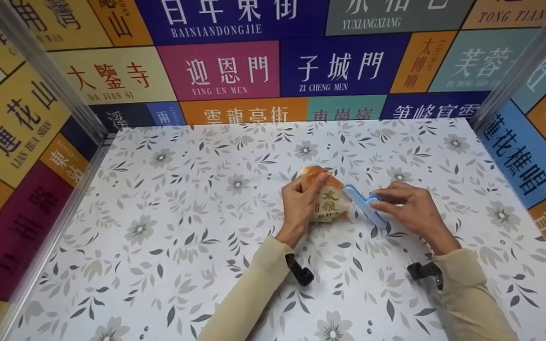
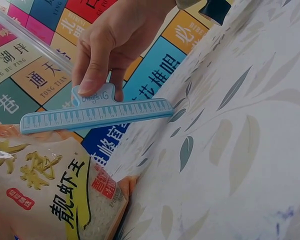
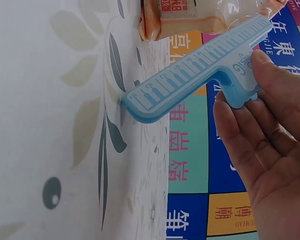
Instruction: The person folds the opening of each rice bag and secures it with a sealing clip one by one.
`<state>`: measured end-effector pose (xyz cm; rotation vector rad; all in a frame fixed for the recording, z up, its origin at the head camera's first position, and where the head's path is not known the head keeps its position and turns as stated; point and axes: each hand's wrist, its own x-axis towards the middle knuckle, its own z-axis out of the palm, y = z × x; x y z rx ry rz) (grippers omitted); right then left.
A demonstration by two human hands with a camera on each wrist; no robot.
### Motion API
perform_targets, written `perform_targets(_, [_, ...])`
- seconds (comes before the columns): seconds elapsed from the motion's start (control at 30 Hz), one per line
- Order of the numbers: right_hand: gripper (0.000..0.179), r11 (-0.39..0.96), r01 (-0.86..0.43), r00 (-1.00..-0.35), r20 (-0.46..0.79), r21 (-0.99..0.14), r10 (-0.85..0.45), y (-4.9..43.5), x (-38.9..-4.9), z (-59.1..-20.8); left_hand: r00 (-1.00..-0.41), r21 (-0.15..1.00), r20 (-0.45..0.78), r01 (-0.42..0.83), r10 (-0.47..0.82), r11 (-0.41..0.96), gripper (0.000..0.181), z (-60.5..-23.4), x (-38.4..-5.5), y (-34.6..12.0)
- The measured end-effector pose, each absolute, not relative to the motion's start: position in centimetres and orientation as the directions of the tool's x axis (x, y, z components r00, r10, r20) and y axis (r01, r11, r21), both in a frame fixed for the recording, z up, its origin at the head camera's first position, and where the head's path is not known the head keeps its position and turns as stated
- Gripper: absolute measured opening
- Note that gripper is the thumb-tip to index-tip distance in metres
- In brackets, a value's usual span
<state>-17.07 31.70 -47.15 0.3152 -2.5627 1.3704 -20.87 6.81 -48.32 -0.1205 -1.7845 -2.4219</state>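
My left hand (image 1: 297, 203) grips a small plastic rice bag (image 1: 331, 201) by its left side, thumb on top near the orange end. The bag is cream and orange with gold and black characters, and grains show through a window in the left wrist view. My right hand (image 1: 417, 208) pinches the handle of a light blue bag clip (image 2: 97, 114) between thumb and fingers. Piano keys are printed along the clip. Its far end overlaps the edge of the rice bag (image 3: 205, 22) in the right wrist view. The left hand is out of sight in both wrist views.
Both hands work above a white table (image 1: 183, 265) with a grey floral print. Panels with coloured sign blocks (image 1: 228, 71) stand behind and at both sides. A clear edge strip (image 1: 55, 237) runs along the left. Black straps (image 1: 299, 270) circle the wrists.
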Motion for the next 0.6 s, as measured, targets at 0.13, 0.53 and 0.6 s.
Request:
perform_targets(0.13, [0.029,0.54,-0.281,-0.955,0.286,-0.794,-0.077,31.6,-17.09,-47.23,-0.99,0.954,0.123,0.136,-0.065,-0.268,0.021,-48.3,-20.91,6.83])
perform_targets(0.53, [0.028,0.547,-0.291,-0.95,0.305,-0.785,-0.068,31.08,-17.16,-47.14,-0.99,0.945,0.11,0.133,-0.092,-0.299,0.023,-48.43,-20.97,7.08])
perform_targets(0.6, [0.028,0.544,-0.292,-0.95,0.306,-0.787,-0.066,31.03,-17.16,-47.15,-0.99,0.942,0.114,0.134,-0.084,-0.309,0.021,-48.48,-20.99,7.13])
